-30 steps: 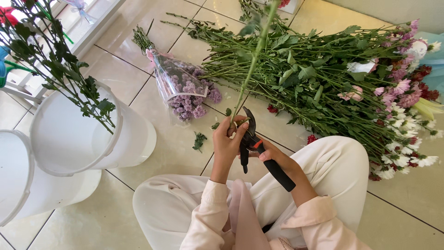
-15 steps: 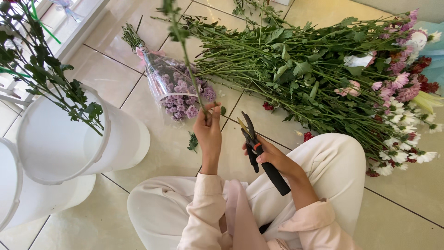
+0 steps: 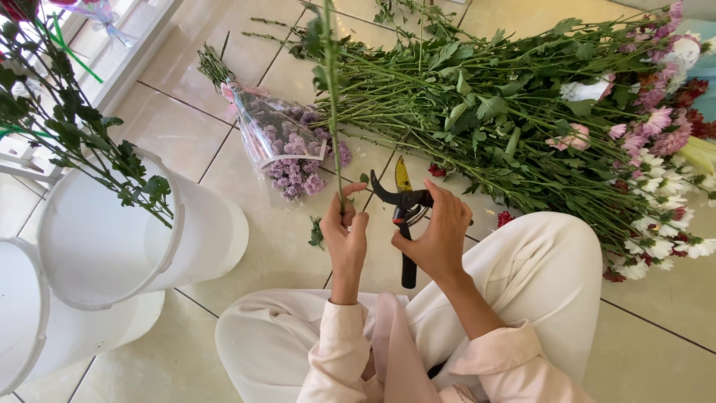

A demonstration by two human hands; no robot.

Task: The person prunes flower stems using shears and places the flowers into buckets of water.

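Green stem [image 3: 331, 112] upright in left hand [image 3: 344, 231] grip.

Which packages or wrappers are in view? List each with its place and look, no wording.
Clear plastic flower sleeve: lies on the tiled floor left of the loose stem pile, cone-shaped, holding purple blooms.
Clear wrap with ribbon: top left corner, crinkled, partly cut off.
No labels, signs or screens show.

Two white plastic buckets [image 3: 127, 254] [image 3: 30, 328] stand on the tiled floor beside one wrapped bunch of purple flowers [image 3: 287, 145] and one large heap of cut chrysanthemums [image 3: 522, 112]. One pair of pruning shears [image 3: 405, 216] and one single leafy stem [image 3: 330, 97] are in hand.
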